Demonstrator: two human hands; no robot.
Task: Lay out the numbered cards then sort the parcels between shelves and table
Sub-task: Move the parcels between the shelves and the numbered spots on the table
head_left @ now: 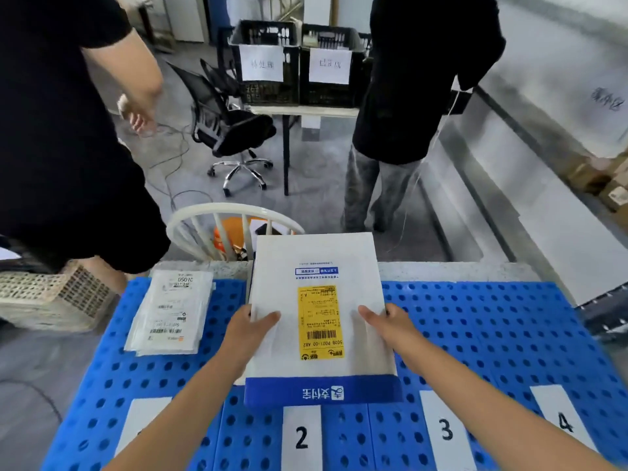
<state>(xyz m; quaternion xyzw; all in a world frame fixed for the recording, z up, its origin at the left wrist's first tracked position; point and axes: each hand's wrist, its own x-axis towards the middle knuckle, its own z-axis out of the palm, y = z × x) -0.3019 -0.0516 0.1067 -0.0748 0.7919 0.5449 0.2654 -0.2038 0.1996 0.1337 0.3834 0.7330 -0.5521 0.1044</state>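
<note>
A large white parcel envelope [316, 253] with a yellow label and a blue bottom band lies over the blue perforated table [492, 334]. My left hand [249, 329] grips its left edge, thumb on top. My right hand [390, 322] grips its right edge the same way. White cards run along the near edge: card 2 [301, 436], card 3 [445, 430], card 4 [562, 419]. My left forearm partly covers the leftmost card [146, 413], hiding its number. A stack of thin white parcels [170, 312] lies at the table's far left.
A white chair back [234, 212] stands just behind the table. Two people in black stand beyond, one at the left, one at the centre right. A black office chair [234, 130] and two labelled black crates [295, 62] on a small table are farther back. A woven box [51, 297] sits left.
</note>
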